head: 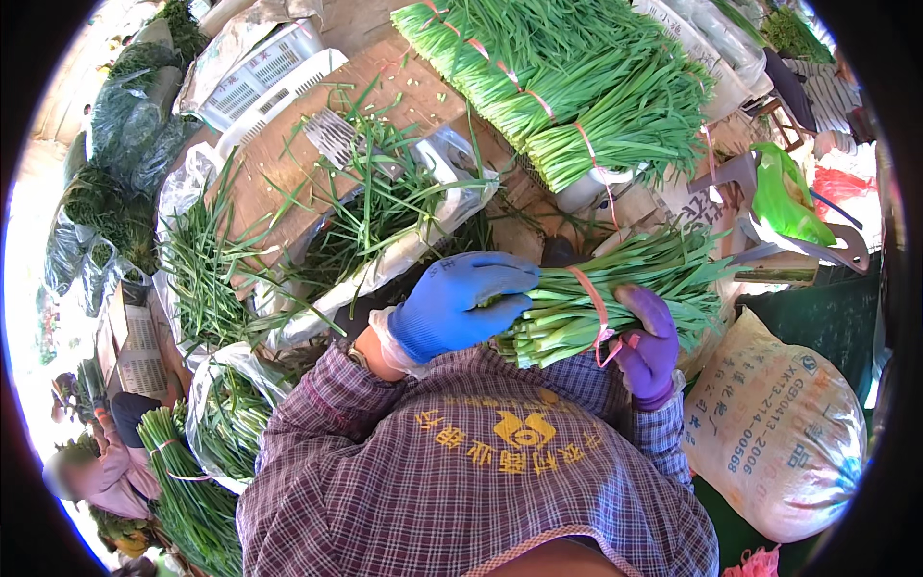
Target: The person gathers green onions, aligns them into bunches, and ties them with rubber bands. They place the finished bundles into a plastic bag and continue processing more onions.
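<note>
A bundle of green garlic chives point(649, 263) lies across my lap, its pale cut ends facing left and its leaves to the right. A pink plastic tie point(593, 297) goes around it near the cut ends. My left hand point(465, 303), in a blue glove, holds the cut-end side, with its fingertips against the stalks. On the leaf side, my right hand point(649, 346) in a purple glove grips the bundle, its thumb on top beside the tie. A loose end of the tie is by the right fingers. The bundle's underside is hidden.
Tied chives point(562, 94) are stacked ahead. Loose leaves and a slotted metal tool point(333, 138) lie on a wooden board point(414, 83). A stuffed woven sack point(782, 433) stands at right, near a plastic stool point(728, 180). Another person point(119, 469) is at far left, near more bundles point(191, 498).
</note>
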The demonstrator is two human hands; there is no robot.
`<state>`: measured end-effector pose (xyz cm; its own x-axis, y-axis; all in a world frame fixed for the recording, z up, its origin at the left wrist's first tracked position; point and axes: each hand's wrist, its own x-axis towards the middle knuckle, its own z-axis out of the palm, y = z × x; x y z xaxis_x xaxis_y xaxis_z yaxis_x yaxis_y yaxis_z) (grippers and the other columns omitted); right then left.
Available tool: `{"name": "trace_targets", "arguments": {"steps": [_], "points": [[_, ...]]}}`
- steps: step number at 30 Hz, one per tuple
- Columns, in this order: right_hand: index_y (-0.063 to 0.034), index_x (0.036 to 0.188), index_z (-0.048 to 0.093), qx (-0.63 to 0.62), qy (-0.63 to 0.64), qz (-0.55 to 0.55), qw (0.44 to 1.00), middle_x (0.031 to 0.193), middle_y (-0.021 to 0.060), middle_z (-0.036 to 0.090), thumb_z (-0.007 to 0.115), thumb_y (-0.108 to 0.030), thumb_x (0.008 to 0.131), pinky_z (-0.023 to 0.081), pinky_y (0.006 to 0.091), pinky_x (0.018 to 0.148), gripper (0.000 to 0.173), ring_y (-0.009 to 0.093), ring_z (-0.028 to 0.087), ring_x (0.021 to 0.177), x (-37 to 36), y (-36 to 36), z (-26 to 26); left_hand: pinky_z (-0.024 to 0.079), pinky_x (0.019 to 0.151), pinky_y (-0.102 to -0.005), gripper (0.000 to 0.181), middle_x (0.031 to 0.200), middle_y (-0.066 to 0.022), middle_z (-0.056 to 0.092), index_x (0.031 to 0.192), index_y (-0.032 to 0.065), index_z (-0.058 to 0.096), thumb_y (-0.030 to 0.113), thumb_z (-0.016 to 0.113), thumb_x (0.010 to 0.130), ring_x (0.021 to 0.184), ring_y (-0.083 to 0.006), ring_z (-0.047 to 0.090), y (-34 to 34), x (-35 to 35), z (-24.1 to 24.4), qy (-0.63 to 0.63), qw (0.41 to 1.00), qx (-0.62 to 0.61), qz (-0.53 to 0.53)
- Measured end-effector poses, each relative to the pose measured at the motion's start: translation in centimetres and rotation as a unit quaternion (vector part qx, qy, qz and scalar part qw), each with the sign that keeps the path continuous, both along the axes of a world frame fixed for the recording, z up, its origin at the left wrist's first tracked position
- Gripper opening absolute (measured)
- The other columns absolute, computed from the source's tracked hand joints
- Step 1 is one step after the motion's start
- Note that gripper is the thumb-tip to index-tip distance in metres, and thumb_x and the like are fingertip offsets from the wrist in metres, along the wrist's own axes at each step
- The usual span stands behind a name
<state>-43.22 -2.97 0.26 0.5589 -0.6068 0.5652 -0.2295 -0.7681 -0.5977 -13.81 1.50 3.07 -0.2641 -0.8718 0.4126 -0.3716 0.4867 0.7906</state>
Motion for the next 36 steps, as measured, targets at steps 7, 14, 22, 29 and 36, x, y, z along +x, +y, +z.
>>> {"name": "trace_targets", "arguments": {"steps": [7, 14, 22, 29, 36], "points": [[0.0011, 0.084, 0.063, 0.163, -0.055, -0.057, 0.983, 0.121, 0.0194, 0.060, 0.063, -0.019, 0.076, 0.041, 0.0443, 0.096, 0.021, 0.037, 0.055, 0.112, 0.3, 0.4, 0.6, 0.053, 0.069, -0.0309, 0.016, 0.088, -0.0136, 0.070, 0.093, -0.0022, 0.069, 0.007, 0.067, 0.080, 0.077, -0.0242, 0.068, 1.5, 1.7, 0.3, -0.029, 0.992, 0.006, 0.121], [0.0064, 0.084, 0.064, 0.209, -0.092, -0.094, 0.969, 0.122, 0.0201, 0.059, 0.063, -0.021, 0.078, 0.039, 0.0432, 0.099, 0.028, 0.035, 0.053, 0.115, 0.2, 0.7, -0.3, 0.043, 0.045, -0.0247, 0.039, 0.052, -0.0045, 0.059, 0.053, 0.0025, 0.055, 0.013, 0.062, 0.090, 0.046, -0.0099, 0.056, 3.6, 3.3, 0.1, 0.264, 0.910, 0.177, 0.266], [0.0061, 0.079, 0.062, 0.143, -0.067, -0.077, 0.984, 0.123, 0.0214, 0.059, 0.062, -0.017, 0.077, 0.038, 0.0440, 0.101, 0.024, 0.036, 0.052, 0.117, 0.1, 0.5, -0.4, 0.048, 0.054, -0.0261, 0.017, 0.066, -0.0052, 0.065, 0.078, 0.0021, 0.067, 0.018, 0.067, 0.086, 0.058, -0.0125, 0.062, 4.5, 1.7, 1.5, 0.081, 0.978, 0.189, 0.022], [0.0056, 0.080, 0.062, 0.078, -0.057, -0.053, 0.994, 0.122, 0.0220, 0.059, 0.061, -0.013, 0.075, 0.039, 0.0444, 0.100, 0.019, 0.037, 0.054, 0.114, -0.1, 0.1, -0.7, 0.050, 0.059, -0.0252, 0.025, 0.080, -0.0079, 0.068, 0.103, -0.0003, 0.067, 0.015, 0.070, 0.084, 0.066, -0.0120, 0.064, 4.3, 0.3, 1.2, -0.024, 0.995, 0.094, 0.016], [0.0050, 0.081, 0.062, 0.144, -0.064, -0.080, 0.984, 0.122, 0.0217, 0.059, 0.060, -0.010, 0.075, 0.039, 0.0440, 0.099, 0.017, 0.036, 0.054, 0.114, 0.2, 0.4, -0.4, 0.050, 0.058, -0.0212, 0.028, 0.089, -0.0051, 0.068, 0.110, -0.0018, 0.064, 0.015, 0.067, 0.087, 0.067, -0.0081, 0.063, 4.2, -1.0, 2.4, 0.189, 0.919, 0.345, 0.010]]}}
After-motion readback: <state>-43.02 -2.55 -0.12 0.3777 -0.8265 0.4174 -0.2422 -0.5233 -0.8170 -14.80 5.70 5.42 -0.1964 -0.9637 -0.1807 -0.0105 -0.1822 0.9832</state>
